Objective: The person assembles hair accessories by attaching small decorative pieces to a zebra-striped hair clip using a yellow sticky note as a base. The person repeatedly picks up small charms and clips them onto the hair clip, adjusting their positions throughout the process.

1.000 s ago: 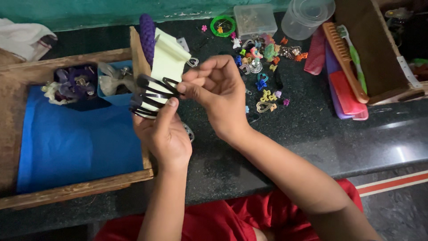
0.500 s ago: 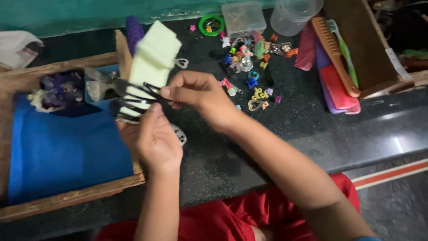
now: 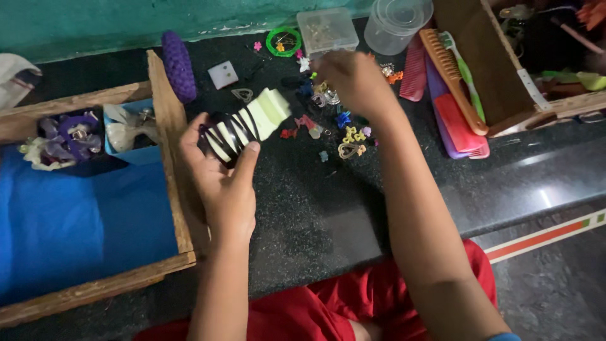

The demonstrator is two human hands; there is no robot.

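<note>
I'm seeing my left hand [image 3: 221,170] gripping a pale card [image 3: 246,126] striped with black hairpins, thumb pressing its face, tilted toward 2 o'clock over the speckled counter [image 3: 315,215]. My right hand [image 3: 353,79] is reaching to 12 o'clock, fingers curling down into the small plastic clips [image 3: 344,129]; I cannot tell whether it is pinching one.

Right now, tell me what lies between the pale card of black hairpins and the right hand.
Head view: bare dark countertop and small coloured clips separate the card from the right hand.
</note>
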